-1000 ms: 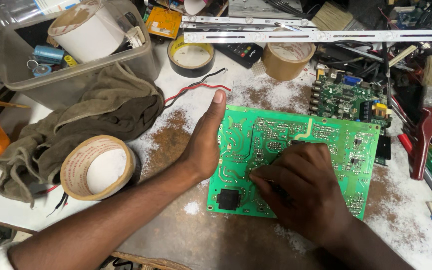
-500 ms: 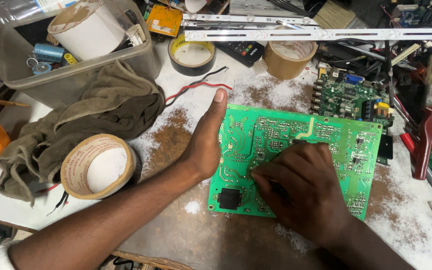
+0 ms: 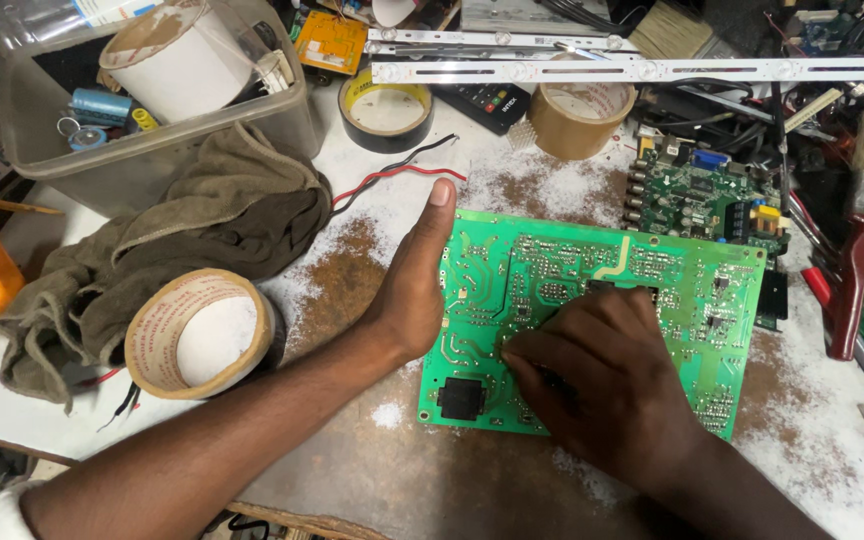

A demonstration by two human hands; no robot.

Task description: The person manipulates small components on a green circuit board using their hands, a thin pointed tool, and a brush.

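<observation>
Bracing a flat green printed circuit board (image 3: 552, 290), solder side up, on the worn white desk (image 3: 372, 215) with its rusty brown patches. The board lay flat near the desk's front edge, between a roll of tan packing tape (image 3: 197, 335) and a red-handled paintbrush (image 3: 857, 250). I set my left hand (image 3: 412, 290) on edge against the board's left side, fingers straight and together, thumb up, gripping nothing; it served as a stop so the board could not slide leftward. My right hand (image 3: 602, 385) rested on the middle of the board with its fingers curled down onto the solder face; whether they pinched a small part or only pressed the surface I could not tell, as the knuckles hid the tips. To do this step well, I judged that the left palm should stay in firm contact with the edge, that pressure from the right fingers should go straight down so the board would not tip, and that the sharp solder points called for a light touch. A second, darker green circuit board (image 3: 702, 195) crowded with components lay just beyond the far right corner, and a crumpled olive cloth (image 3: 202, 225) lay well apart on the left.
</observation>
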